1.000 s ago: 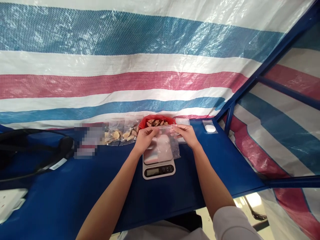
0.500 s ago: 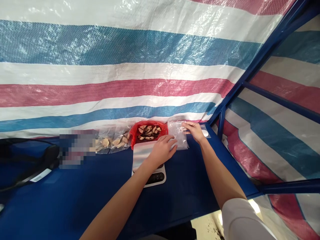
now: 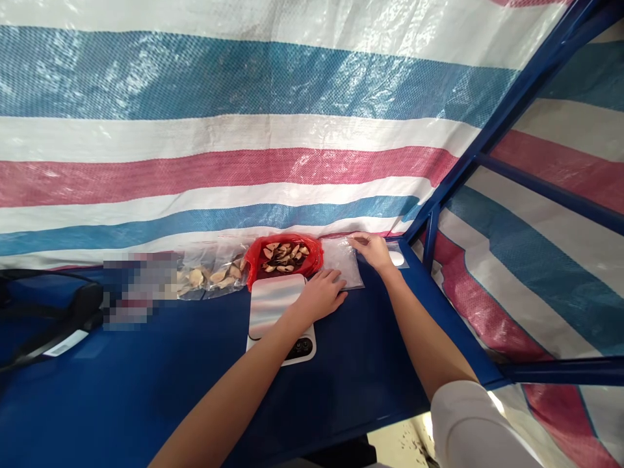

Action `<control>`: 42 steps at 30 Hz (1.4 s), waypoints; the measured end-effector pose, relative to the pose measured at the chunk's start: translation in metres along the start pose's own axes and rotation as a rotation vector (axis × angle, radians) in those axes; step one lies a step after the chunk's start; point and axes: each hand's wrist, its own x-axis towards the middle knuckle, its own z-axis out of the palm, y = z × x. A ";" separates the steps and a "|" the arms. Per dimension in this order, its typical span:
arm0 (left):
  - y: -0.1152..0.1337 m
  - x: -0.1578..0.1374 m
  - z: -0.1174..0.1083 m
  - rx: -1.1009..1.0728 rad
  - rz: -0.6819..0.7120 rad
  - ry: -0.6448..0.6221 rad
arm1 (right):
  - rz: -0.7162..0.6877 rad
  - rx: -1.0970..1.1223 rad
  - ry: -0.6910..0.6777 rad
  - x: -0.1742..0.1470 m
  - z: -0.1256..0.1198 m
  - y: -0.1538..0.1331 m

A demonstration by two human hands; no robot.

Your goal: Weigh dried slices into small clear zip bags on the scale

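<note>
A stack of clear plastic bags lies at the back of the blue table, right of a red plastic bag holding dried slices with dark edges. My left hand rests with fingers stretched out on the lower left part of the clear bags, its wrist above a white kitchen scale. At the upper right corner of the stack, my right hand is closed, thumb and fingers pinching a plastic bag's edge. The fingertips partly hide the corner.
Clear bags of pale dried slices lie left of the red bag. A small clear packet with a white disc is beyond my right wrist. Black straps lie far left. A striped tarp and blue frame enclose the table.
My right fingers have shifted slightly along the top edge of the clear bags, which now lie flatter. My left hand stays on their lower part. The view has moved slightly.
</note>
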 end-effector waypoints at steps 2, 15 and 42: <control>0.001 0.002 0.000 -0.002 -0.009 -0.010 | -0.058 -0.236 0.069 -0.008 -0.005 -0.007; 0.000 -0.001 -0.002 -0.017 -0.018 -0.036 | -0.633 -0.566 -0.217 -0.020 0.033 0.004; -0.030 -0.062 -0.046 -0.031 -0.199 0.271 | -0.598 -0.465 -0.230 -0.066 0.010 -0.040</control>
